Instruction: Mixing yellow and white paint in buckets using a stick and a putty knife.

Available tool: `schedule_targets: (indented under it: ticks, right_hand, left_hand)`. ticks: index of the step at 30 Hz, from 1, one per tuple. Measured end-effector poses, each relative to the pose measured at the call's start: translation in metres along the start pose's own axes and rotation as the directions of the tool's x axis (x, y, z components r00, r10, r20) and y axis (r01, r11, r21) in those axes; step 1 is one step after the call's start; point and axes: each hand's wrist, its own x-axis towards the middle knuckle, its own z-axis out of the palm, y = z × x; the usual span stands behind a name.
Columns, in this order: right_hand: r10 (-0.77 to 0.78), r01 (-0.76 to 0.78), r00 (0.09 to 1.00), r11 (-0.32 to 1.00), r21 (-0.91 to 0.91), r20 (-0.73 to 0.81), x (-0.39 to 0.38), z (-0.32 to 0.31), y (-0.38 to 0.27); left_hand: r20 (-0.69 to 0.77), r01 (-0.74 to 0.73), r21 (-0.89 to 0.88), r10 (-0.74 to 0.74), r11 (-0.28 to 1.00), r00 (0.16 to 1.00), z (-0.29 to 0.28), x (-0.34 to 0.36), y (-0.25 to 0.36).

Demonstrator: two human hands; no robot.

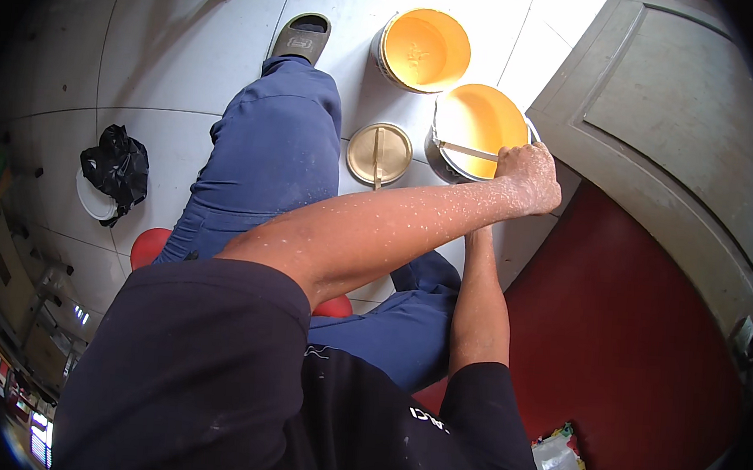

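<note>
My left arm, spattered with white specks, reaches across to the right. My left hand is closed at the near right rim of a bucket with a bright orange-yellow inside. From its fingers a flat pale strip runs left across the bucket's mouth to the rim; whether it is a stick or the bucket's handle I cannot make out. My right forearm comes up from below and passes under my left one. That hand is hidden behind my left forearm, near the bucket. Left of the bucket lies a round gold-coloured lid with a narrow bar across it.
A second bucket, orange-yellow inside, stands just beyond. A grey panelled board and a dark red surface fill the right side. On the tiled floor at left lies a black plastic bag over a white round thing.
</note>
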Motion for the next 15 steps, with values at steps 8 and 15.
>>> schedule_targets:
  ticks: [8, 15]
  right_hand:
    - [-0.041, 0.041, 0.999, 0.999, -0.032, 0.016, 0.003, 0.014, -0.001]
    - [-0.052, 0.054, 0.998, 0.994, -0.097, 0.024, 0.006, 0.020, -0.006]
  left_hand:
    - [-0.023, -0.111, -0.012, 0.111, 0.994, 0.994, -0.002, -0.026, 0.030]
    - [0.015, -0.129, -0.049, 0.130, 0.990, 0.991, 0.000, -0.045, 0.037]
